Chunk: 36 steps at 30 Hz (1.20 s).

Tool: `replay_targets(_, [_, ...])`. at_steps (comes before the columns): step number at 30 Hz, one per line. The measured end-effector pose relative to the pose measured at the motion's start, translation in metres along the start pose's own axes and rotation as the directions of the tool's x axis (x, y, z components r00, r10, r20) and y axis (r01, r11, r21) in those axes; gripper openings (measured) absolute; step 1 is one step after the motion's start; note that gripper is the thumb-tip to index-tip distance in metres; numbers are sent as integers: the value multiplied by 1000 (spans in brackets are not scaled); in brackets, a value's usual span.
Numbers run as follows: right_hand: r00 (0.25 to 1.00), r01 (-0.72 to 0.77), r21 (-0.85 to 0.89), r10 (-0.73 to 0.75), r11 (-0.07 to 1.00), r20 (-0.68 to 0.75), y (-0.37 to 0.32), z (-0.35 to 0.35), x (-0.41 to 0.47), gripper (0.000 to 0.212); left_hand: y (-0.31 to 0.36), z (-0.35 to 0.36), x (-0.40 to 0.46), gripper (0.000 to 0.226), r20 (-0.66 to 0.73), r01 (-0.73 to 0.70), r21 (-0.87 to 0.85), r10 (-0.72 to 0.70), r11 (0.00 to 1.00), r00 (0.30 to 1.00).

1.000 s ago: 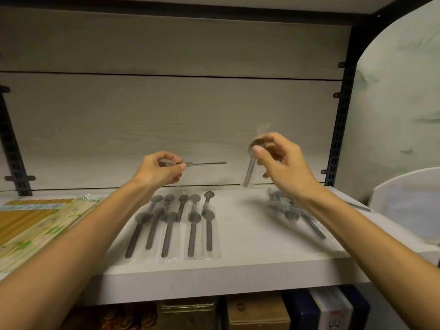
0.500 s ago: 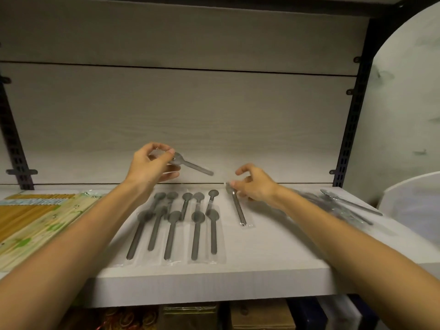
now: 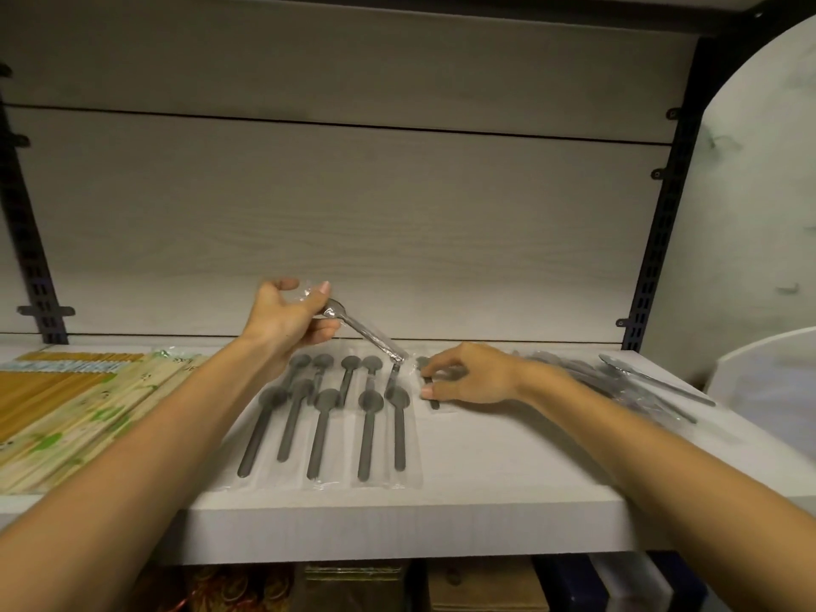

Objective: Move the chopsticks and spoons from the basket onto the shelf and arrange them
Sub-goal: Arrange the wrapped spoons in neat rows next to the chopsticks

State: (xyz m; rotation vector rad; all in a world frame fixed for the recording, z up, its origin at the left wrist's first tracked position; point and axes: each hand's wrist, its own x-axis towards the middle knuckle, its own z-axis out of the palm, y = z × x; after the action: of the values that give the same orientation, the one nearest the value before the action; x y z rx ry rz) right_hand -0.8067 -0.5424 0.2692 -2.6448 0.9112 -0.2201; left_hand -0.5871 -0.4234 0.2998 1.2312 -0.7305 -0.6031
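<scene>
Several dark grey spoons (image 3: 320, 417) in clear sleeves lie in two neat rows on the white shelf (image 3: 485, 514). My left hand (image 3: 287, 318) holds a wrapped metal spoon (image 3: 362, 331) by its bowl end above those rows, handle slanting down to the right. My right hand (image 3: 468, 375) rests on the shelf just right of the rows and pinches another wrapped spoon (image 3: 433, 401) lying there. A loose heap of wrapped spoons (image 3: 631, 382) sits at the shelf's right end. Packs of chopsticks (image 3: 66, 408) lie at the left.
Black slotted uprights (image 3: 658, 240) frame the shelf on both sides. A white curved object (image 3: 768, 373) stands at the far right. Boxes (image 3: 481, 585) fill the level below. The basket is out of view.
My right hand has lowered its spoon from mid-air onto the shelf beside the rows and stays on it. My left hand's spoon has tilted from level to slanting down.
</scene>
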Motion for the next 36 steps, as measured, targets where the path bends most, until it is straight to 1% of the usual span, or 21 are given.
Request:
replay_targets(2, [999,35,-57,-35,998,-5,-3,8,5,48,-1,-1,-2,48,14,-19,27,19,999,1000])
replay_targets(4, [999,32,-100,-31,994,13,-3,10,8,46,-1,-2,-5,44,57,-30,40,28,999,998])
replay_targets(6, [1000,30,-115,-30,993,1,-1,8,8,45,-3,-1,-9,32,117,-27,86,17,996,993])
replay_targets(8, [998,43,-94,-48,995,-50,2,4,4,49,-5,4,-13,19,189,-11,147,-17,989,982])
replay_targets(9, [996,42,-83,-48,996,-81,4,2,1,49,-6,7,-15,17,223,-7,176,-33,984,974])
replay_targets(12, [987,25,-82,-37,996,-159,13,-7,-9,45,-9,21,-21,21,328,-8,220,-66,975,942])
replay_targets(15, [979,16,-77,-31,997,-201,23,-16,-21,40,-7,37,-27,18,439,-11,218,-88,976,894])
replay_targets(20, [966,8,-69,-26,998,-259,34,-18,-37,33,-15,59,-36,30,488,-22,290,-128,957,864])
replay_targets(22, [961,18,-72,-38,997,-274,36,-18,-43,32,-21,64,-38,31,498,-58,358,-138,932,856])
replay_targets(24, [955,42,-85,-65,996,-290,37,-18,-48,31,-25,64,-37,29,515,-171,488,-124,856,848])
replay_targets(25, [950,55,-88,-79,995,-301,37,-18,-50,30,-27,63,-36,27,528,-246,554,-107,796,843])
replay_targets(27, [941,72,-87,-97,994,-323,38,-19,-55,28,-28,58,-33,22,552,-390,660,-62,641,832])
replay_targets(28, [937,73,-88,-98,993,-334,39,-20,-57,28,-28,55,-33,19,560,-444,693,-36,569,828])
replay_targets(29, [934,67,-90,-95,994,-345,40,-20,-58,27,-27,53,-33,17,568,-480,708,-15,518,823])
replay_targets(30, [931,57,-92,-86,994,-355,40,-21,-60,27,-27,51,-33,16,580,-506,710,0,490,815])
replay_targets(32, [925,28,-110,-68,994,-373,41,-23,-64,28,-26,49,-34,14,604,-541,693,24,476,796])
replay_targets(34, [920,-10,-158,-53,987,-389,40,-24,-68,32,-26,48,-38,18,633,-568,690,8,449,774])
replay_targets(36, [913,-40,-218,-53,975,-405,40,-26,-73,36,-30,49,-41,24,673,-619,696,-31,364,739])
